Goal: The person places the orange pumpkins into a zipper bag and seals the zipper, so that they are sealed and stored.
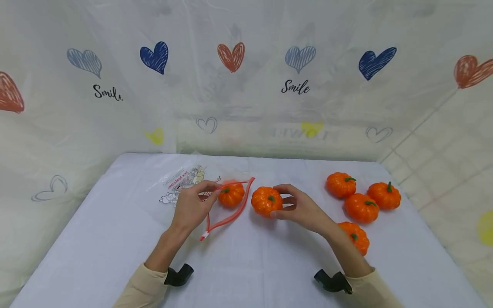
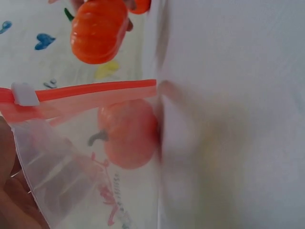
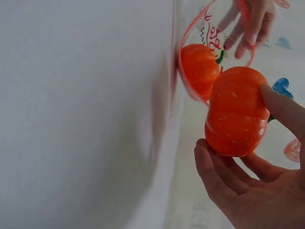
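My left hand [image 1: 194, 206] pinches the rim of a clear plastic zip bag [image 1: 228, 220] with a red-orange zip strip and printed cartoon figures. The bag's mouth gapes toward the right. One small orange toy pumpkin [image 1: 231, 196] lies inside, showing through the film in the left wrist view. Just right of the mouth, my right hand [image 1: 304, 212] holds a second orange pumpkin [image 3: 237, 112] between thumb and fingers, outside the bag. A white slider [image 2: 24, 94] sits on the zip strip.
Several more orange pumpkins [image 1: 360, 208] with green stems stand grouped on the right of the white-covered table [image 1: 246, 273]. Behind rises a pale curtain [image 1: 265, 107] printed with hearts. Black wrist mounts [image 1: 179, 275] are strapped over the beige sleeves [image 1: 142, 286].
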`<state>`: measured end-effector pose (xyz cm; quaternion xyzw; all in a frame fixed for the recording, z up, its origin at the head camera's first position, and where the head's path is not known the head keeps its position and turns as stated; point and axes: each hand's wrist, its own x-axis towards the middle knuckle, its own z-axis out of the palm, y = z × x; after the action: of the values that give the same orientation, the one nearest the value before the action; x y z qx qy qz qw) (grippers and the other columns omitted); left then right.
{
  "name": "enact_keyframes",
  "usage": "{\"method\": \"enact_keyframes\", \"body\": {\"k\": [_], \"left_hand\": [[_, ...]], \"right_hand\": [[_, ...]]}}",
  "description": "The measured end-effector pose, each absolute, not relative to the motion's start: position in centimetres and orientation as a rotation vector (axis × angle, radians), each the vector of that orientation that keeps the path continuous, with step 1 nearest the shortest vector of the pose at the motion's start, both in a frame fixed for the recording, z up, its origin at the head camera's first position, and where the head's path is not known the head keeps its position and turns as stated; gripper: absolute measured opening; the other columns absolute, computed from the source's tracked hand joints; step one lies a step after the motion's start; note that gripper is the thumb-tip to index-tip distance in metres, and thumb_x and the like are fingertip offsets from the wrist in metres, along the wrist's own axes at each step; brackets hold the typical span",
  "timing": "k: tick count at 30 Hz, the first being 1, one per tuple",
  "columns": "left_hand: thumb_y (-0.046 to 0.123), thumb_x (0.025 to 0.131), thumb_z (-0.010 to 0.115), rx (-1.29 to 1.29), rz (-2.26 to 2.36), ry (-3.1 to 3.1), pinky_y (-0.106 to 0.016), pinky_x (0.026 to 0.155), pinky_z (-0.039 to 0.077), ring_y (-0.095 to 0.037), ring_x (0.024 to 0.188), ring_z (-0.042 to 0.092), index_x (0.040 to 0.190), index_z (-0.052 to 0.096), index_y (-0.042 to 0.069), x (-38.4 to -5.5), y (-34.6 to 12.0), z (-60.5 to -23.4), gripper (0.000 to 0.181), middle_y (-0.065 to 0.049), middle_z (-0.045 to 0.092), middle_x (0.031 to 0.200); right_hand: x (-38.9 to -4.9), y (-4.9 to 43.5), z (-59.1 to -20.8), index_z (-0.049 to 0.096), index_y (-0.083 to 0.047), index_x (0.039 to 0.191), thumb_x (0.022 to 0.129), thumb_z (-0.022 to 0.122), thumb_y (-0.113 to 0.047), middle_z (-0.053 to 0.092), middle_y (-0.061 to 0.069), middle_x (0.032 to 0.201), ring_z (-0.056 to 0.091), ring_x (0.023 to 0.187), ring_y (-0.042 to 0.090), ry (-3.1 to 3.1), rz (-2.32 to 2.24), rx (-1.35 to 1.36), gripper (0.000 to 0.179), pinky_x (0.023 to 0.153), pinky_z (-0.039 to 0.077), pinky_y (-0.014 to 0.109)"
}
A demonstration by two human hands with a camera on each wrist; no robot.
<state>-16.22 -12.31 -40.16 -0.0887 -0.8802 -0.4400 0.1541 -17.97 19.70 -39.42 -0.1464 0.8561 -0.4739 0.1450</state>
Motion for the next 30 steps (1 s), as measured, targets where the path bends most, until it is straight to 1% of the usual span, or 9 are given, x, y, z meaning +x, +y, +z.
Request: {"method": "enact_keyframes", "body": {"k": [9, 16, 19, 25, 30], "left_hand": [[0.018, 0.095, 0.076, -0.239, -1.324, -2.555, -0.038, 0.087, 0.065, -0.022, 0.105, 0.076, 0.113, 0.078, 0.016, -16.2, -12.5, -40.1, 0.018, -0.004, 0.081, 0.109], [0.018, 0.095, 0.076, -0.241, -1.342, -2.572, -0.038, 0.087, 0.065, -0.022, 0.105, 0.075, 0.111, 0.078, 0.017, -16.2, -12.5, -39.9, 0.016, -0.003, 0.080, 0.109], [0.018, 0.095, 0.076, -0.232, -1.345, -2.576, -0.037, 0.087, 0.065, -0.021, 0.104, 0.075, 0.109, 0.079, 0.017, -16.2, -12.4, -39.9, 0.014, -0.003, 0.081, 0.108], [0.018, 0.095, 0.075, -0.216, -1.376, -2.585, -0.038, 0.088, 0.065, -0.021, 0.104, 0.074, 0.107, 0.079, 0.016, -16.2, -12.4, -39.8, 0.013, -0.002, 0.080, 0.107], [0.018, 0.096, 0.074, -0.216, -1.404, -2.596, -0.039, 0.089, 0.064, -0.022, 0.107, 0.074, 0.108, 0.078, 0.016, -16.2, -12.6, -39.7, 0.014, -0.003, 0.080, 0.109]], "right_hand": [[-17.5, 17.6, -39.4, 0.051, -0.014, 0.147, 0.087, 0.085, -0.027, 0.055, 0.011, 0.150, 0.062, 0.127, 0.031, 2.423, -1.409, -0.444, 0.070, 0.103, 0.059, 0.042], [-16.9, 16.2, -39.2, 0.052, -0.019, 0.148, 0.087, 0.085, -0.031, 0.056, 0.006, 0.150, 0.062, 0.126, 0.027, 2.376, -1.414, -0.467, 0.070, 0.101, 0.060, 0.039], [-16.7, 15.6, -39.2, 0.052, -0.019, 0.148, 0.088, 0.085, -0.029, 0.056, 0.005, 0.150, 0.064, 0.124, 0.027, 2.375, -1.413, -0.490, 0.069, 0.101, 0.060, 0.040], [-16.6, 14.6, -39.4, 0.053, -0.018, 0.146, 0.088, 0.084, -0.028, 0.057, 0.007, 0.149, 0.065, 0.122, 0.026, 2.361, -1.434, -0.539, 0.067, 0.102, 0.059, 0.045], [-16.5, 13.8, -39.4, 0.053, -0.016, 0.146, 0.089, 0.084, -0.030, 0.058, 0.007, 0.149, 0.066, 0.120, 0.025, 2.348, -1.446, -0.563, 0.067, 0.101, 0.060, 0.043]]}}
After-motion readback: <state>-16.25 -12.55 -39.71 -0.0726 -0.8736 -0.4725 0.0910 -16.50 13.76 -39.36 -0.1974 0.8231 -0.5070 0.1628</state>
